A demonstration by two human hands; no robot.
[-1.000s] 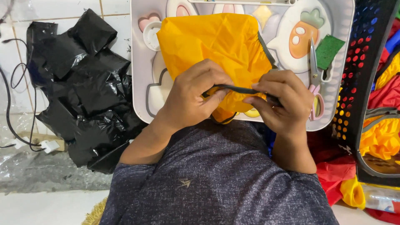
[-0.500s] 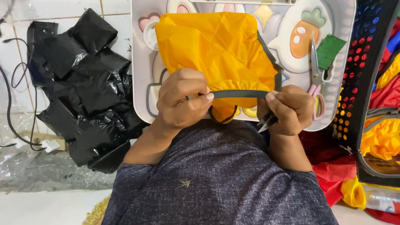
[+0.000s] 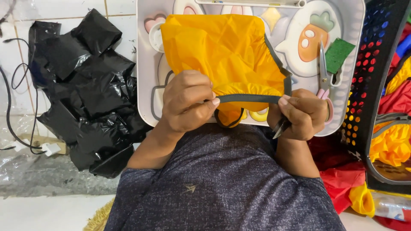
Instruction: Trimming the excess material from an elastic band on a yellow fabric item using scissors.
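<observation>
The left hand [image 3: 186, 100] is gripping the orange fabric piece [image 3: 222, 55] with fingers curled closed, its thumb pressing on the grey elastic band [image 3: 248, 98] that is edging the cloth. The right hand [image 3: 304, 113] is pinching the other end of that band between thumb and forefinger, so the band is running taut and level between the two hands, from nine o'clock to three o'clock. The right hand is also clasping a small metal tool [image 3: 280, 127] in its lower fingers; it is possibly a pair of thread snips, though only the tip is showing.

The fabric is lying at the centre of the view and spreading toward twelve o'clock over a white tray [image 3: 145, 64] printed with cartoon shapes. A pair of scissors with pink handles [image 3: 324, 72] is resting on the tray at about two o'clock from the right hand, just beside a small green square [image 3: 339, 53].

At nine o'clock from the hands, crumpled black plastic bags [image 3: 85, 90] are sitting on the tiled floor, with a black cable [image 3: 13, 107] looping beyond them. At three o'clock a black perforated basket [image 3: 376, 64] is standing, with more yellow and red cloth [image 3: 389, 145] inside and below it.
</observation>
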